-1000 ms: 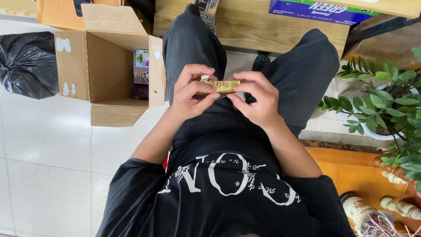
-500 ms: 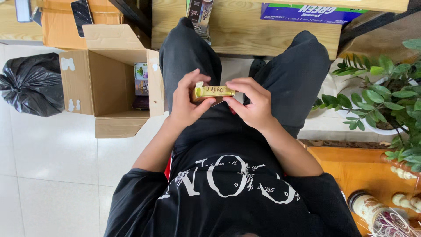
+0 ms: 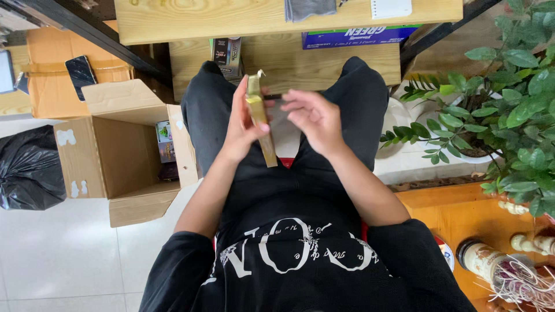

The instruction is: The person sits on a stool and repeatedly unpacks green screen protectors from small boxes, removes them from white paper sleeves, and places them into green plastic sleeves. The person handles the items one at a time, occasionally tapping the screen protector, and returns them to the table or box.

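I sit in black trousers and a black printed shirt, with both hands raised over my lap. My left hand (image 3: 243, 124) grips a long narrow gold packet (image 3: 261, 124), held nearly upright with its torn top end pointing away from me. My right hand (image 3: 315, 115) hovers just to the right of the packet with its fingers spread and nothing clearly in them. A thin dark strip shows between the two hands near the packet's upper part; I cannot tell what it is.
An open cardboard box (image 3: 124, 156) with small packages inside lies on its side at my left. A black rubbish bag (image 3: 29, 167) sits further left. Wooden shelves (image 3: 277, 23) stand ahead. Leafy plants (image 3: 497, 110) and an orange table with a jar (image 3: 483, 260) are at my right.
The packet was held level between both hands. Now the left hand alone holds it turned upright, and the right hand has let go and opened beside it. The view has tilted further forward.
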